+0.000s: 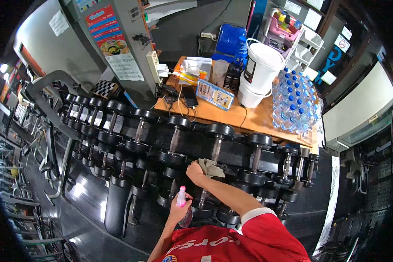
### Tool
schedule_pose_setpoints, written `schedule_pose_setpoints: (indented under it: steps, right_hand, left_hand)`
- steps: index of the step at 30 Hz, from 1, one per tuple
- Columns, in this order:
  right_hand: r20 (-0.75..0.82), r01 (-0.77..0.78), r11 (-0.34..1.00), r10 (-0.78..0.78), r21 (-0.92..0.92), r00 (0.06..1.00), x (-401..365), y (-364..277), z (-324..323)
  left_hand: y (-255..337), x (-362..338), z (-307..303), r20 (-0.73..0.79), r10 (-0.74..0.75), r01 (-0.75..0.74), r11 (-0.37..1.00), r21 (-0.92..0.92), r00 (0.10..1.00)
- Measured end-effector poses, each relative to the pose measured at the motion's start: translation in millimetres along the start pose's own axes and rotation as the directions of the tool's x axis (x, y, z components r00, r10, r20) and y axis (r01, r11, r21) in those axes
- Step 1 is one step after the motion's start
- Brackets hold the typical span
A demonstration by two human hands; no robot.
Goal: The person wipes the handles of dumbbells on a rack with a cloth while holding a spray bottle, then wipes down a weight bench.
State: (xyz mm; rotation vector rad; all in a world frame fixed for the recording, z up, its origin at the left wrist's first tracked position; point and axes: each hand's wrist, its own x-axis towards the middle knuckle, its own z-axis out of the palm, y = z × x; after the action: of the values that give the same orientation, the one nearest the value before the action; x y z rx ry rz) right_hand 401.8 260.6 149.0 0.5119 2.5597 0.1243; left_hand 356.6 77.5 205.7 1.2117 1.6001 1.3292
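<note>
My right hand (194, 171) is closed on a greyish-beige cloth (212, 170). The cloth lies against the near end of a dumbbell (216, 149) on the upper tier of a black rack. Lower and closer to my body, my left hand (177, 212) grips a clear spray bottle (181, 197) with a pink and white spray head. That bottle is held beside the lower row, near another dumbbell (204, 198). Part of the dumbbell under the cloth is hidden.
Behind the rack stands a wooden desk (255, 122) bearing white buckets (262, 65), many water bottles (294, 102), a phone (190, 96) and a desk calendar (214, 94). A padded bench (117, 205) sits left of me. Exercise machines (52, 144) line the far left.
</note>
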Motion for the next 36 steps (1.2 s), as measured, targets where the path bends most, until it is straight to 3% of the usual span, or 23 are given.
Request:
schedule_pose_setpoints:
  steps: [2, 3, 5, 6, 8, 9, 11, 12, 14, 15, 16, 18, 19, 20, 22, 24, 27, 28, 30, 31, 33, 34, 36]
  right_hand:
    - [-0.065, 0.033, 0.999, -0.031, 0.037, 0.997, -15.0, 7.3, -0.8]
    - [-0.129, 0.062, 0.995, -0.052, 0.073, 0.99, -28.4, 15.6, -2.9]
    - [-0.424, 0.147, 0.969, -0.051, 0.197, 0.904, -54.8, 30.1, 10.0]
    - [-0.423, 0.152, 0.969, -0.056, 0.196, 0.905, -70.9, 36.4, 10.4]
    - [-0.729, 0.249, 0.883, 0.14, 0.398, 0.67, -104.0, 47.4, 8.0]
    - [-0.726, 0.245, 0.884, 0.141, 0.399, 0.673, -116.4, 51.7, 13.9]
    - [-0.71, 0.251, 0.777, 0.326, 0.577, 0.624, -136.8, 50.7, 27.0]
    - [-0.708, 0.244, 0.776, 0.335, 0.581, 0.621, -137.7, 42.4, 39.7]
    - [-0.549, 0.168, 0.539, 0.7, 0.826, 0.457, -134.3, 21.1, 72.6]
    - [-0.509, 0.16, 0.488, 0.764, 0.858, 0.396, -133.6, 12.6, 75.4]
    - [-0.506, 0.156, 0.487, 0.768, 0.86, 0.393, -129.7, 8.5, 78.4]
    - [-0.343, 0.159, 0.307, 0.882, 0.938, 0.323, -124.2, -1.9, 74.6]
    - [-0.306, 0.181, 0.266, 0.918, 0.947, 0.25, -119.5, -5.2, 74.5]
    - [-0.3, 0.18, 0.262, 0.924, 0.948, 0.237, -117.6, -6.7, 74.6]
    - [-0.02, 0.151, -0.012, 0.978, 0.988, 0.208, -114.0, -8.9, 75.4]
    - [0.012, 0.161, -0.04, 0.985, 0.986, 0.171, -114.0, -7.9, 76.2]
    - [-0.368, 0.07, 0.361, 0.906, 0.93, 0.209, -119.8, 0.2, 63.8]
    - [-0.365, 0.065, 0.36, 0.908, 0.931, 0.204, -116.9, 7.8, 57.0]
    - [-0.731, 0.09, 0.773, 0.547, 0.628, 0.408, -109.5, 24.0, 31.4]
    - [-0.729, 0.083, 0.772, 0.552, 0.631, 0.406, -102.3, 26.4, 20.3]
    - [-0.724, 0.019, 0.879, 0.38, 0.476, 0.576, -83.0, 24.4, -0.1]
    - [-0.725, 0.016, 0.879, 0.382, 0.476, 0.572, -72.7, 21.2, -3.9]
    - [-0.447, -0.094, 0.946, 0.233, 0.311, 0.864, -49.2, 15.7, -4.9]
  left_hand:
    - [11.2, -4.0, 0.2, 0.033, -0.349, 0.339, 0.878, -0.339, 0.937]
    - [9.9, -4.8, -0.6, 0.029, -0.35, 0.338, 0.877, -0.34, 0.936]
    - [6.5, -6.9, -2.0, 0.024, -0.364, 0.348, 0.867, -0.356, 0.931]
    - [6.4, -6.4, -3.3, 0.021, -0.367, 0.35, 0.866, -0.358, 0.93]
    - [6.3, -5.0, -5.8, 0.021, -0.389, 0.375, 0.87, -0.32, 0.921]
    - [5.5, -3.8, -5.8, 0.025, -0.39, 0.377, 0.868, -0.323, 0.92]
    - [4.4, -0.3, -6.3, 0.039, -0.379, 0.373, 0.879, -0.296, 0.924]
    - [3.8, 2.7, -6.3, 0.048, -0.376, 0.373, 0.881, -0.292, 0.925]
    - [2.7, 7.5, -5.5, 0.083, -0.353, 0.361, 0.883, -0.299, 0.932]
    - [4.1, 11.5, -4.9, 0.091, -0.35, 0.361, 0.883, -0.298, 0.932]
    - [5.8, 14.9, -5.1, 0.109, -0.363, 0.379, 0.88, -0.288, 0.926]
    - [9.7, 17.8, -7.0, 0.136, -0.376, 0.4, 0.877, -0.267, 0.916]
    - [11.7, 20.6, -8.1, 0.153, -0.372, 0.401, 0.878, -0.262, 0.915]
    - [12.7, 24.1, -9.6, 0.169, -0.366, 0.4, 0.88, -0.257, 0.915]
    - [11.5, 27.0, -13.4, 0.178, -0.35, 0.386, 0.889, -0.247, 0.92]
    - [8.6, 25.5, -18.4, 0.179, -0.34, 0.376, 0.895, -0.239, 0.923]
    - [4.8, 25.9, -22.2, 0.2, -0.345, 0.388, 0.885, -0.255, 0.917]
    - [4.4, 25.7, -22.7, 0.189, -0.34, 0.381, 0.888, -0.259, 0.921]
    - [3.7, 24.9, -22.8, 0.185, -0.336, 0.376, 0.889, -0.262, 0.923]
    - [2.9, 25.4, -22.7, 0.196, -0.342, 0.386, 0.884, -0.265, 0.919]
    - [1.6, 26.5, -21.4, 0.21, -0.343, 0.391, 0.881, -0.265, 0.915]
    - [0.8, 26.4, -21.0, 0.205, -0.336, 0.383, 0.884, -0.267, 0.919]
    - [-0.3, 26.3, -19.2, 0.198, -0.328, 0.373, 0.888, -0.269, 0.924]
